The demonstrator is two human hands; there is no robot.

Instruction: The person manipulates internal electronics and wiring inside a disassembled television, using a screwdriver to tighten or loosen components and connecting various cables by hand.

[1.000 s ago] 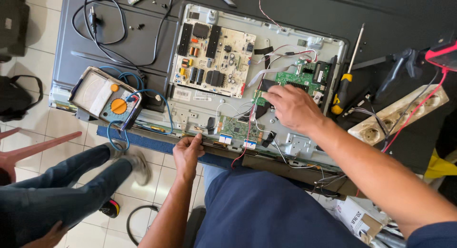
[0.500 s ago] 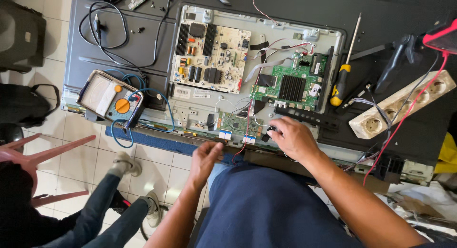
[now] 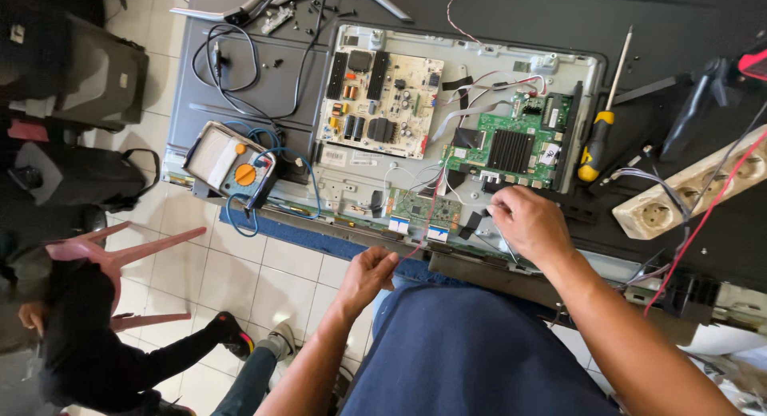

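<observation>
Across the bench lies the opened TV chassis [image 3: 479, 248], back cover off, boards exposed. Cream power board [image 3: 379, 104] at 12 o'clock, green main board [image 3: 511, 148] at 2, small green strip board [image 3: 423, 208] at centre. Multimeter [image 3: 236, 164] at 9, unused. Yellow-handled screwdriver [image 3: 598, 136] at 3, lying free. Right hand [image 3: 531, 224] curled narrow at the main board's lower edge, fingertips on the connectors. Left hand [image 3: 369, 274] pinches a thin red wire [image 3: 419, 236] at 6. Disassembly looks done; wiring work underway, reassembly all left.
</observation>
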